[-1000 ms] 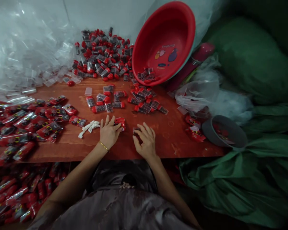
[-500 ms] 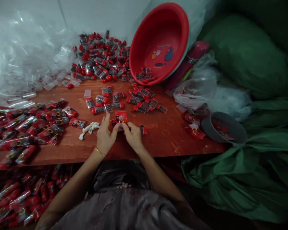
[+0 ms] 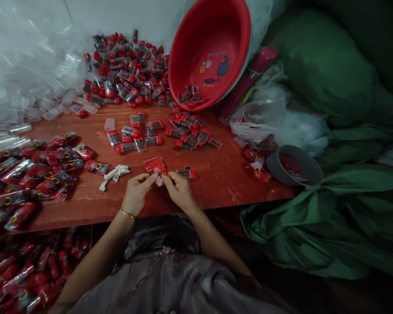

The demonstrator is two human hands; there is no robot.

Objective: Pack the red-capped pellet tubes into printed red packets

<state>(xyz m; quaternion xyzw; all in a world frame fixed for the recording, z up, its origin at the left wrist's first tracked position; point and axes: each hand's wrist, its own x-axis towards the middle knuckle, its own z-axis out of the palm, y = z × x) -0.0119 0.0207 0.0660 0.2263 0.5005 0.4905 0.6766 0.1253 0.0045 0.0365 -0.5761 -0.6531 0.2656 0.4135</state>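
Observation:
Both hands meet over the near edge of the red-brown table (image 3: 94,198). My left hand (image 3: 136,192) and my right hand (image 3: 178,189) each pinch the near end of a small red printed packet (image 3: 154,165), which sticks up and away from me. A single red-capped clear vial (image 3: 186,173) lies on the table just right of my right hand. A small heap of white strips (image 3: 114,173) rests to the left of my left hand.
Filled red packets (image 3: 36,168) cover the table's left side and the floor below. Red-capped vials (image 3: 124,76) are heaped at the back and spill from a tilted red basin (image 3: 209,52). Clear empty bags (image 3: 26,74) pile at far left. A grey bowl (image 3: 293,165) and green sacks (image 3: 334,78) stand right.
My hands came together from resting apart on the table, took up the red packet and drew it toward the table's near edge. A vial now lies uncovered beside my right hand.

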